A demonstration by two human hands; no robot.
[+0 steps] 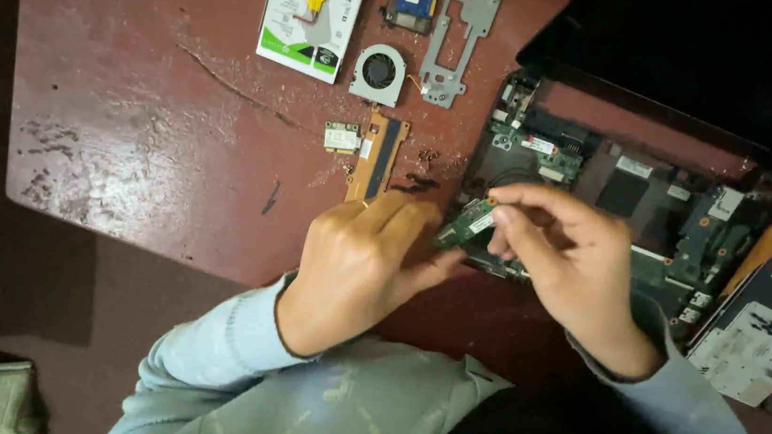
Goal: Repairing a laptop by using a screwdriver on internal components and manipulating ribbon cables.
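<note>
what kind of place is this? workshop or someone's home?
Likely an informal repair spot, home or small shop; can't tell which. A worn, scratched red-brown table holds an opened laptop chassis, with a loose fan, a hard drive and a metal bracket laid out. Both hands hold a small green circuit board.

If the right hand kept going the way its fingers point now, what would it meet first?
The right hand points left, its fingertips already pinching the small green circuit board. Straight beyond that it would probably meet the left hand; depth is unclear.
</note>
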